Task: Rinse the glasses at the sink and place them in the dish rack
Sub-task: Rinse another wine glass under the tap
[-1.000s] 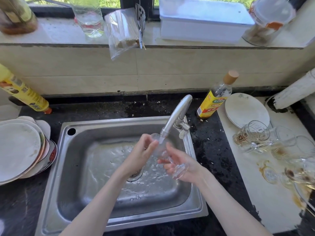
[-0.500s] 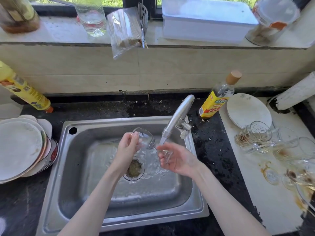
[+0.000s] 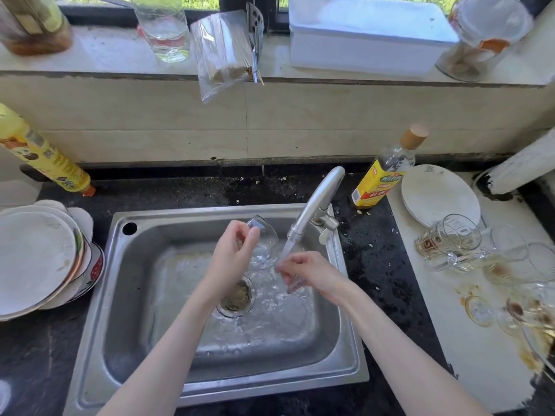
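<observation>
A clear stemmed glass (image 3: 265, 239) lies tilted over the steel sink (image 3: 120, 295), just left of the faucet (image 3: 318, 202), whose water stream falls between my hands. My left hand (image 3: 235, 256) grips the glass's bowl, rim pointing up and away. My right hand (image 3: 313, 271) curls round the stem end in the running water; that end is blurred by the splash. Several dirty glasses (image 3: 450, 240) lie on the white board (image 3: 468, 349) at the right, with brown spills around them. No dish rack is in view.
A stack of plates (image 3: 36, 256) sits on the dark counter at the left. Behind the sink stand a yellow bottle (image 3: 45, 159) and an oil bottle (image 3: 383, 178). A white plate (image 3: 438, 196) lies at the right back. The drain strainer (image 3: 237, 298) is below my hands.
The glass has moved left and up from under the spout, with its bowl now raised in my left hand. My right hand stayed in the stream at the stem end.
</observation>
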Demonstrator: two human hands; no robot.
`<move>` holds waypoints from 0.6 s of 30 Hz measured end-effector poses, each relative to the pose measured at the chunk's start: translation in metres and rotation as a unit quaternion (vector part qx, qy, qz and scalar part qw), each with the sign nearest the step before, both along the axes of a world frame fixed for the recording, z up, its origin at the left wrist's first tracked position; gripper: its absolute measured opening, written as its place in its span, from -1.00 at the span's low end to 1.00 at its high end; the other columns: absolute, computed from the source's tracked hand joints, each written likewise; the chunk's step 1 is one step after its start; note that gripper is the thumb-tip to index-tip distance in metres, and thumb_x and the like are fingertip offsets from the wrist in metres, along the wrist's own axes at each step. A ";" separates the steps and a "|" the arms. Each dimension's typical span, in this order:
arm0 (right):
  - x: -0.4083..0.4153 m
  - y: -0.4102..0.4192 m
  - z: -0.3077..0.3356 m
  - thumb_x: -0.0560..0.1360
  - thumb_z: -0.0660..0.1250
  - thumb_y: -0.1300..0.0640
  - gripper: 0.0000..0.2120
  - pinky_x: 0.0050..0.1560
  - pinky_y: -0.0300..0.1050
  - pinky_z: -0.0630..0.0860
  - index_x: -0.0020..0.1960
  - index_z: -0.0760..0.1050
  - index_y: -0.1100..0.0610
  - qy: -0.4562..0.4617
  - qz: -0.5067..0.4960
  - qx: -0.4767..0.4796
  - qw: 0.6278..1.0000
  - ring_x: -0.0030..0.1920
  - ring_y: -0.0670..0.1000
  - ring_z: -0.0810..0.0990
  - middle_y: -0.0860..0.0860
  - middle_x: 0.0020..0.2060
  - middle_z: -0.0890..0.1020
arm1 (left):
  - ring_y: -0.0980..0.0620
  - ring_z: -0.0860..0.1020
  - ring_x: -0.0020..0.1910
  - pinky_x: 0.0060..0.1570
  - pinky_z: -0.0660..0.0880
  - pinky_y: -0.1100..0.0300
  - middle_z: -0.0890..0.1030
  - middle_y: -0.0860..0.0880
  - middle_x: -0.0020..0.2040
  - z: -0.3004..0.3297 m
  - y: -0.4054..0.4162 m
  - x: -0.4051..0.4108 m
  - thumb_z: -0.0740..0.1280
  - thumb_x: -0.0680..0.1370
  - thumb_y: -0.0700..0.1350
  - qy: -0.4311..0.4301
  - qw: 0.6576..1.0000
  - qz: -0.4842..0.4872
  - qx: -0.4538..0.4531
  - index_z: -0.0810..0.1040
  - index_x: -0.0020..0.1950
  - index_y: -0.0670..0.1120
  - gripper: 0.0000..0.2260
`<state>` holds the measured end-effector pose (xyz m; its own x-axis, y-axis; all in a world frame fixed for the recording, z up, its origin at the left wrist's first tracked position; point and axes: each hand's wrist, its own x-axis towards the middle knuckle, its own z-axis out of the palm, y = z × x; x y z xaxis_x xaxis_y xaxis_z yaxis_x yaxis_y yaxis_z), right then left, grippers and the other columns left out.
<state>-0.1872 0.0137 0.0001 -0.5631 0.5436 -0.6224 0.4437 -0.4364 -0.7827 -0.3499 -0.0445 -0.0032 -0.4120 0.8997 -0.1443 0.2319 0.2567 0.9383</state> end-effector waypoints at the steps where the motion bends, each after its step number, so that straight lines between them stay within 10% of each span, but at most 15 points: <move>1: -0.004 -0.001 0.001 0.52 0.32 0.10 -0.79 -0.25 -0.23 0.58 -0.26 0.54 0.15 -0.021 0.003 0.043 0.999 -0.35 -0.07 0.51 0.01 -0.39 0.53 | 0.10 0.35 -0.33 -0.32 0.31 0.36 0.41 -0.01 -0.29 0.000 0.000 0.000 0.21 0.58 -0.08 0.004 1.000 0.003 -0.002 0.37 -0.20 -0.11 -0.81; 9: -0.005 -0.002 -0.002 0.52 0.32 0.18 -0.90 -0.09 -0.17 0.59 -0.16 0.56 0.08 -0.009 0.058 0.034 0.998 -0.23 -0.03 0.56 0.09 -0.19 0.59 | 0.12 0.38 -0.32 -0.26 0.33 0.26 0.43 0.06 -0.29 -0.002 0.000 -0.008 0.25 0.57 -0.07 0.020 0.999 0.019 -0.017 0.40 -0.20 -0.09 -0.82; 14: -0.007 -0.002 -0.010 0.44 0.41 -0.04 -0.69 -0.13 -0.21 0.59 -0.24 0.62 0.23 -0.102 0.013 0.127 0.987 -0.39 -0.10 0.60 -0.01 -0.41 0.62 | 0.12 0.33 -0.36 -0.29 0.30 0.20 0.40 0.07 -0.32 0.002 0.005 -0.002 0.24 0.57 -0.05 0.043 0.999 0.003 -0.031 0.39 -0.21 -0.10 -0.81; 18: -0.002 -0.002 -0.005 0.57 0.22 0.17 -0.77 -0.18 -0.20 0.56 -0.01 0.55 0.32 0.071 -0.121 -0.084 0.986 -0.32 -0.01 0.58 0.10 -0.30 0.62 | 0.07 0.45 -0.24 -0.13 0.43 0.17 0.46 -0.02 -0.22 -0.004 0.005 -0.014 0.21 0.58 0.01 -0.058 0.993 0.071 -0.077 0.44 -0.11 -0.14 -0.77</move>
